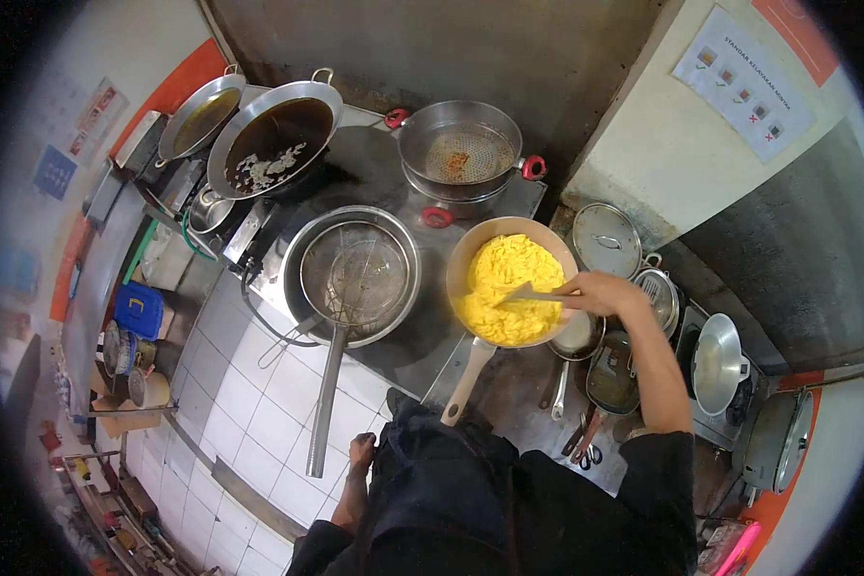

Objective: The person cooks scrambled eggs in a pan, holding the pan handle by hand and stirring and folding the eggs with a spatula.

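My right hand (600,291) is wrapped around the handle of a flat beige spatula (531,295). Its blade rests in a soft yellow mass that looks like scrambled egg (514,264). That food fills much of a beige frying pan (459,261), whose pale handle (470,379) points back toward my body with no hand on it. Low at my left side, my left hand (359,455) is closed, away from the pan; whether anything is in it is hidden. Left of the pan, a long-handled wire strainer (360,278) lies over a metal bowl (408,278).
Behind the frying pan stands a perforated pot (461,144) with red handles. Two oil-filled woks (322,91) sit at the back left, one with pale bits floating. On the right are lids (607,240), small pans and an aluminium pot (720,365). White tiles (269,413) cover the lower-left floor.
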